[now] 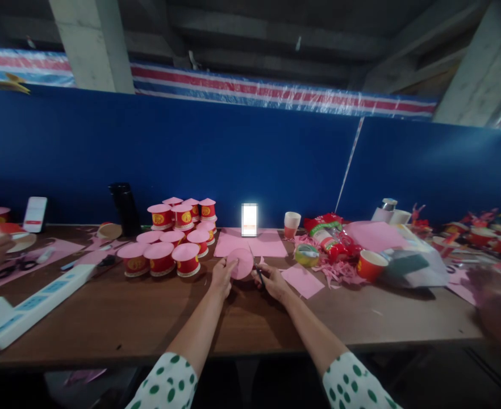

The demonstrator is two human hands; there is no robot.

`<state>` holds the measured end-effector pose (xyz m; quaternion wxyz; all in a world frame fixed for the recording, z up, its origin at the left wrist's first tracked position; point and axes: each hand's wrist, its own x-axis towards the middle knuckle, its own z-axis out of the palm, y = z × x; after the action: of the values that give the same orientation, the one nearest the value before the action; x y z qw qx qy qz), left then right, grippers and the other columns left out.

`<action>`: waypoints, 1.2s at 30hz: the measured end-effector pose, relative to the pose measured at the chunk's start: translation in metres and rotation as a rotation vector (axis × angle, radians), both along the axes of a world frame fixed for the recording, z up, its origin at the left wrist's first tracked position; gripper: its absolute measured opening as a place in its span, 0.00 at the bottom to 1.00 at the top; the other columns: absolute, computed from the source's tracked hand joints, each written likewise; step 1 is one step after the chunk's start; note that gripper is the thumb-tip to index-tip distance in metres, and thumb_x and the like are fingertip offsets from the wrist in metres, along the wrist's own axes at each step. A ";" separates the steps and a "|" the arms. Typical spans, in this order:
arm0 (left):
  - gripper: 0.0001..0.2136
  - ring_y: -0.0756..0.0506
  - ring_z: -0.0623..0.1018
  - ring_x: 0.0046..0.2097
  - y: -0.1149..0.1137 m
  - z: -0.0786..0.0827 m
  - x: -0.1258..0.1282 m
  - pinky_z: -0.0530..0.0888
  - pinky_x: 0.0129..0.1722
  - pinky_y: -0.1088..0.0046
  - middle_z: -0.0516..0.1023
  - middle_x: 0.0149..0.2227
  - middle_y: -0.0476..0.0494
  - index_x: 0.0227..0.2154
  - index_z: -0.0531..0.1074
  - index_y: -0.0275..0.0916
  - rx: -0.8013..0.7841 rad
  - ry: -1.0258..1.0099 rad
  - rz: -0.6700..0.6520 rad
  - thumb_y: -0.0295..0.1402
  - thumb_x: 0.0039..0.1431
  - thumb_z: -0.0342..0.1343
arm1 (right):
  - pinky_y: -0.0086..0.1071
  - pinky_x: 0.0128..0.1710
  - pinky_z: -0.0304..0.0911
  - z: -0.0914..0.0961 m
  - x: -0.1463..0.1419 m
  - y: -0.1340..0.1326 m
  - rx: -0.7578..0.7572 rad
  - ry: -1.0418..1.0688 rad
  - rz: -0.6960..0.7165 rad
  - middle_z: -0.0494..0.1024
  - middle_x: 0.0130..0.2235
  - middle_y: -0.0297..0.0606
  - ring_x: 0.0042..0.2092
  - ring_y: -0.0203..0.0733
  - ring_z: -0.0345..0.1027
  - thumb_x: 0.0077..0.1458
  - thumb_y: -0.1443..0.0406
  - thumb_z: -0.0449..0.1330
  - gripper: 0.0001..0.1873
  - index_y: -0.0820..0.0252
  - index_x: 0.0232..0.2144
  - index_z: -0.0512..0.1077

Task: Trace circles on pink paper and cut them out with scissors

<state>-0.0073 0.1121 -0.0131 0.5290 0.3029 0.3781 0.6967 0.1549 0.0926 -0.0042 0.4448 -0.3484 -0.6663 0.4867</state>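
My left hand pinches the left edge of a round pink paper disc, held just above the brown table. In my right hand is a pair of dark-handled scissors, its blades at the disc's right edge. A small pink scrap hangs by the blades. Behind the disc lie flat pink paper sheets. To the left, several red paper cups with pink paper tops stand in a cluster, some stacked. A square pink sheet lies right of my right hand.
A white power strip and black bottle are left. A lit phone stands ahead. Right are a tape roll, pink shreds, a red-white cup and plastic bags. Other people's hands show at both sides.
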 end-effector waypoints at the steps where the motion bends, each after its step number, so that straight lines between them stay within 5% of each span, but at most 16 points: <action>1: 0.21 0.48 0.76 0.27 0.000 0.000 0.000 0.72 0.31 0.70 0.76 0.24 0.44 0.33 0.70 0.32 -0.002 0.001 0.001 0.34 0.33 0.66 | 0.24 0.20 0.55 -0.001 0.000 0.000 0.004 -0.004 -0.004 0.65 0.20 0.30 0.20 0.30 0.57 0.47 0.55 0.58 0.18 0.62 0.37 0.72; 36: 0.21 0.47 0.76 0.27 0.000 0.002 0.000 0.72 0.32 0.69 0.76 0.24 0.44 0.31 0.71 0.31 -0.014 0.002 0.033 0.34 0.30 0.67 | 0.24 0.19 0.55 0.000 0.002 0.000 0.041 -0.085 -0.031 0.66 0.20 0.31 0.20 0.31 0.58 0.48 0.56 0.57 0.17 0.61 0.37 0.73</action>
<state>-0.0074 0.1119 -0.0107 0.5191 0.2936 0.3883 0.7025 0.1571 0.0927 -0.0043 0.4306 -0.3698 -0.6888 0.4509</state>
